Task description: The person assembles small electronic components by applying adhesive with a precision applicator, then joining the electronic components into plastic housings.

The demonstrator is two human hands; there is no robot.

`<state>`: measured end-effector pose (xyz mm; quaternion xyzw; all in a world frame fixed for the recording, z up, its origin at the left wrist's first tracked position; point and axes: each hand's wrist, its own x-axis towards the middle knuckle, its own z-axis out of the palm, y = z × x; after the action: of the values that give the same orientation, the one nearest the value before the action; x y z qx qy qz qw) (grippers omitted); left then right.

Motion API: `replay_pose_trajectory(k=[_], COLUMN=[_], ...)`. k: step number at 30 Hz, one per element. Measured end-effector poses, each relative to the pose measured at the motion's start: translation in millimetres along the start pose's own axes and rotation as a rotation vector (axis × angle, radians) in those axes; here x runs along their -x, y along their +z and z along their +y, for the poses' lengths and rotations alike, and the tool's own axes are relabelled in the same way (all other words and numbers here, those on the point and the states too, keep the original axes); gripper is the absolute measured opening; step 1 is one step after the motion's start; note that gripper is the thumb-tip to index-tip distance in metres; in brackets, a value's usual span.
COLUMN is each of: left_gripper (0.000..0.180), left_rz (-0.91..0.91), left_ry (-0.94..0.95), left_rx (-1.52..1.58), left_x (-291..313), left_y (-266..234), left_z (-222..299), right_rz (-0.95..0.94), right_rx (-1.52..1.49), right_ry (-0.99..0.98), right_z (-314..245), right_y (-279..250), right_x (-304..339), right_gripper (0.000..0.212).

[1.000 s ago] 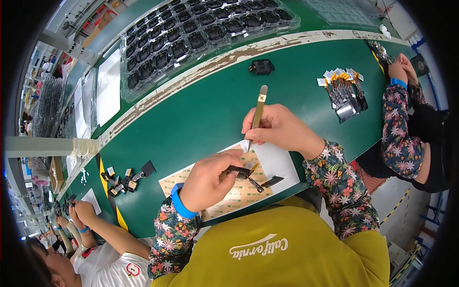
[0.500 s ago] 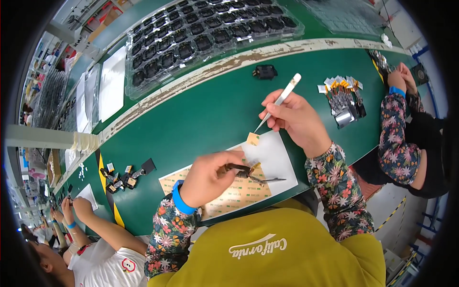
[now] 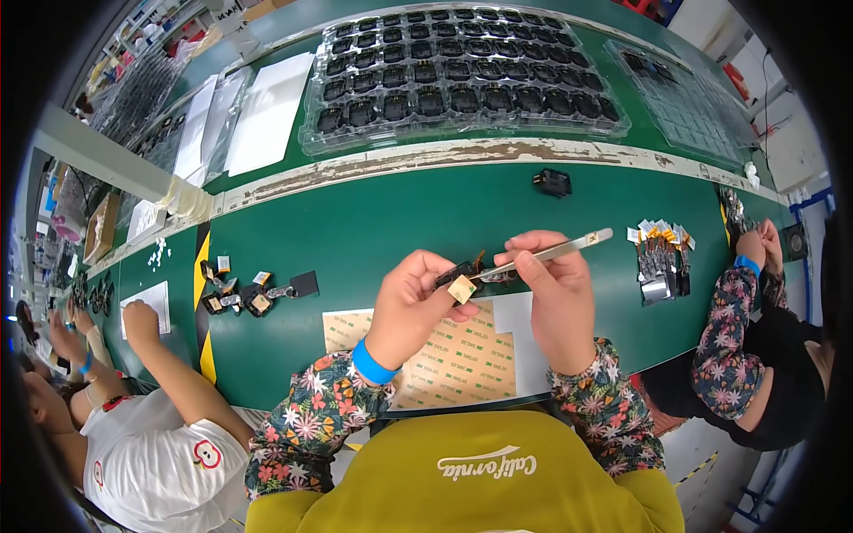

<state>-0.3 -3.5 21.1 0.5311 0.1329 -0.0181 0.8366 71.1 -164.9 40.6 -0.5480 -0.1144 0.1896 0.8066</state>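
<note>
My left hand (image 3: pixel 410 306) is closed round a small black electronic part (image 3: pixel 455 274), gripped between thumb and fingers. In my right hand (image 3: pixel 558 298) is a pair of metal tweezers (image 3: pixel 555 252), its tip pointing left at that part. By the tips, a small tan adhesive square (image 3: pixel 461 289) lies against the black part; whether the tweezers still pinch it I cannot tell. Beneath both hands is a sheet of tan adhesive backing with green print (image 3: pixel 444 369), on top of a white sheet (image 3: pixel 531 377).
Small black parts with cables lie in a cluster (image 3: pixel 244 298) at left and another (image 3: pixel 659 262) at right. A single black housing (image 3: pixel 553 182) sits farther back. Beyond the ledge (image 3: pixel 426 160) stands a clear tray of black housings (image 3: pixel 462 129). Co-workers sit on both sides.
My right hand has brought the tweezers and tan square from above the white sheet to the black part. My left hand has raised the part, and the view has shifted.
</note>
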Motion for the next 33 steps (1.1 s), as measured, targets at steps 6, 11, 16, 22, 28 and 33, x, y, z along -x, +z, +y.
replay_pose_trajectory(k=[6,11,16,22,28,33], left_gripper=[0.011,0.009,0.009,0.013,0.014,0.015], left_rz=[0.031,0.014,0.017,0.016,0.016,0.016], left_ry=[0.026,0.036,0.028,0.032,0.053,0.093], left_rx=[0.031,0.0,-0.015,-0.033,-0.054,-0.091], left_x=[0.9,-0.6,0.3,0.2,0.5,0.9], left_y=[2.6,1.5,1.8,1.8,1.9,2.4], left_z=[-0.6,-3.8,-3.1,-3.5,-5.6,-6.0], right_rz=[-0.025,-0.022,-0.019,-0.033,-0.028,-0.116], right_rx=[0.303,0.429,0.522,0.637,0.627,0.764], right_ry=[-0.271,-0.371,-0.409,-0.496,-0.491,-0.584], right_z=[8.1,8.0,6.5,6.1,5.5,2.6], right_y=[-1.4,-1.1,1.2,0.9,2.3,0.6], right_x=[1.3,2.7,3.6,4.6,5.9,6.0], right_gripper=[0.013,0.012,0.01,0.011,0.011,0.012])
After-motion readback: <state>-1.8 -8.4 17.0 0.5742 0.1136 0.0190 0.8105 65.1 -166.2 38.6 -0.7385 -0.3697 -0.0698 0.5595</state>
